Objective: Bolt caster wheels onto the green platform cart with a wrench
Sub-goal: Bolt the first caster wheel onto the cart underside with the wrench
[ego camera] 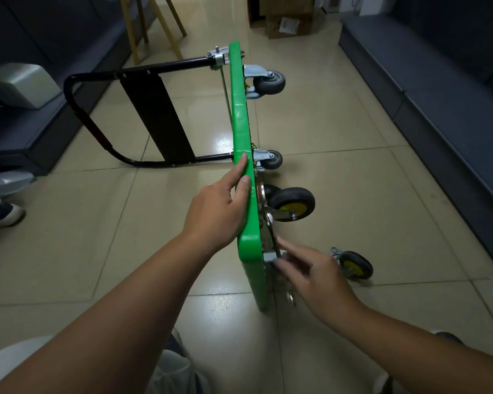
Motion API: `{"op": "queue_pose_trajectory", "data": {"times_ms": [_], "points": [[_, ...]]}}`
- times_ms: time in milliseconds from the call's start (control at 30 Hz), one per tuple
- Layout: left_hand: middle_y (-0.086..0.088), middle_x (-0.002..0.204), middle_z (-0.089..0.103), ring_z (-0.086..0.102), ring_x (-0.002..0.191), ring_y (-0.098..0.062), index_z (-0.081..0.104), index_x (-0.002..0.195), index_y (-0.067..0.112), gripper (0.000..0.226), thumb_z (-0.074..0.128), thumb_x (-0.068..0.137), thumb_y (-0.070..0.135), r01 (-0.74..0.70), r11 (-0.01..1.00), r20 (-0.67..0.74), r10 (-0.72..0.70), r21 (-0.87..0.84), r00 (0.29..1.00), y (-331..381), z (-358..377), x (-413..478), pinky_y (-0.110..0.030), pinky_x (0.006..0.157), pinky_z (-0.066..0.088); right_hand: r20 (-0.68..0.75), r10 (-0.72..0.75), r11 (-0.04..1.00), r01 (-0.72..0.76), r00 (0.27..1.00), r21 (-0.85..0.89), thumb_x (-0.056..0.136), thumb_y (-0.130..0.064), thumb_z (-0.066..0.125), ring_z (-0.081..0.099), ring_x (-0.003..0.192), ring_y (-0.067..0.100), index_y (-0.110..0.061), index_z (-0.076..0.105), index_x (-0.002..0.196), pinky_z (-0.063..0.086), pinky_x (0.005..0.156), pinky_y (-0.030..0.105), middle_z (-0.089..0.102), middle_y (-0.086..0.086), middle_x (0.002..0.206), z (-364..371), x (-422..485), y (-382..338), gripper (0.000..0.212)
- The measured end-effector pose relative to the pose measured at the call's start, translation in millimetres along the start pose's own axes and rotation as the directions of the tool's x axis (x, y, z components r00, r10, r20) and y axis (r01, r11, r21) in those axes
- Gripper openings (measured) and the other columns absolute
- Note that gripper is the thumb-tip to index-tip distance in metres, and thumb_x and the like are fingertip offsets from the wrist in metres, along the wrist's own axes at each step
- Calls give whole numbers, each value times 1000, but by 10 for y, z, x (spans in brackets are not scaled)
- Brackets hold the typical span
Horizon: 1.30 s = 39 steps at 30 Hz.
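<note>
The green platform cart is standing on its long edge on the tiled floor, its underside facing right so the wheel mounts are within reach. The left hand is lying over the top edge, its grip loosely wrapped there, apparently bracing the deck against tipping. The right hand is pinching the near end of the wrench, fingers closed on its handle, while the far end is sitting at the mount of the yellow-hubbed caster, seemingly to tighten its bolt. Two grey casters are already sitting on the far end. Another yellow-hubbed caster is lying loose on the floor, right of the cart, probably awaiting fitting.
</note>
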<state>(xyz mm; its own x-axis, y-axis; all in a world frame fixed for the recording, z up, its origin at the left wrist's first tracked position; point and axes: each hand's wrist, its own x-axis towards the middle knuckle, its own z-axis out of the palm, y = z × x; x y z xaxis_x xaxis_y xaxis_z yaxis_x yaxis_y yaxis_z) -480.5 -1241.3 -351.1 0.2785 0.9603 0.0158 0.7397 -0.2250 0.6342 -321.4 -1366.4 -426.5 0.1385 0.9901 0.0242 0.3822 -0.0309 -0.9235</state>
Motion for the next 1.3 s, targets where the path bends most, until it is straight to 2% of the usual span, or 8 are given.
{"op": "queue_pose_trajectory", "data": {"times_ms": [133, 267, 433, 567, 767, 1033, 1167, 1300], "points": [[-11, 122, 71, 66, 102, -28, 22, 153, 58, 47, 32, 108, 49, 15, 1000, 7, -15, 10, 1000, 8, -6, -10, -43, 89, 52, 74, 287, 939, -296, 955, 175, 90, -4, 70, 71, 63, 25, -18, 68, 126, 59, 61, 28, 73, 13, 80, -307, -203, -345, 39], [-12, 119, 72, 67, 98, -27, 23, 152, 59, 46, 33, 108, 50, 18, 1000, 3, -18, -4, 1000, 9, -1, -13, -44, 88, 53, 98, 504, 772, -498, 858, 395, 91, -8, 70, 63, 56, 20, -9, 72, 110, 52, 49, 22, 72, 22, 79, -433, 12, -800, 19], [-10, 120, 72, 65, 100, -26, 24, 153, 58, 46, 32, 108, 49, 16, 1000, 4, -16, -16, 1000, -2, -20, -34, -42, 89, 52, 154, 557, 718, -567, 816, 404, 92, -12, 69, 57, 45, 14, -1, 72, 98, 40, 39, 18, 69, 15, 71, -376, 312, -1154, 13], [-9, 116, 71, 63, 98, -27, 22, 154, 56, 46, 31, 110, 45, 4, 1000, 12, -4, -9, 1000, 1, -30, -38, -43, 88, 51, 191, 576, 697, -600, 795, 393, 91, -11, 70, 56, 46, 15, -5, 70, 90, 49, 47, 22, 65, 10, 63, -339, 476, -1251, 6], [-7, 105, 71, 63, 90, -26, 19, 154, 56, 47, 29, 110, 44, -17, 1000, 22, 17, -12, 1000, -23, -31, -43, -46, 84, 53, 270, 604, 697, -661, 750, 277, 92, -13, 69, 54, 44, 13, -7, 68, 89, 45, 48, 22, 64, 7, 61, -334, 570, -1280, 6], [-8, 92, 69, 61, 83, -27, 21, 156, 51, 47, 29, 110, 41, -12, 1000, 16, 12, 16, 1000, 23, -27, -31, -43, 77, 51, 337, 542, 667, -638, 770, 385, 96, -12, 64, 52, 43, 11, -7, 67, 88, 39, 45, 16, 60, 8, 64, -275, 516, -1207, 10], [-10, 95, 69, 62, 87, -32, 19, 156, 51, 48, 28, 110, 42, 5, 999, 5, -5, 46, 1000, 16, -23, -21, -47, 80, 51, 245, 422, 788, -487, 873, 376, 96, -10, 64, 53, 47, 15, 5, 72, 91, 45, 43, 20, 62, 11, 64, -173, 421, -1082, 17], [-10, 99, 71, 63, 86, -29, 18, 156, 51, 48, 28, 110, 42, -9, 999, -2, 9, 51, 1000, -2, -15, -22, -47, 82, 52, 161, 288, 891, -326, 944, 317, 95, -14, 66, 60, 62, 15, -11, 75, 111, 52, 58, 30, 71, 14, 72, -101, 238, -831, 19]]}}
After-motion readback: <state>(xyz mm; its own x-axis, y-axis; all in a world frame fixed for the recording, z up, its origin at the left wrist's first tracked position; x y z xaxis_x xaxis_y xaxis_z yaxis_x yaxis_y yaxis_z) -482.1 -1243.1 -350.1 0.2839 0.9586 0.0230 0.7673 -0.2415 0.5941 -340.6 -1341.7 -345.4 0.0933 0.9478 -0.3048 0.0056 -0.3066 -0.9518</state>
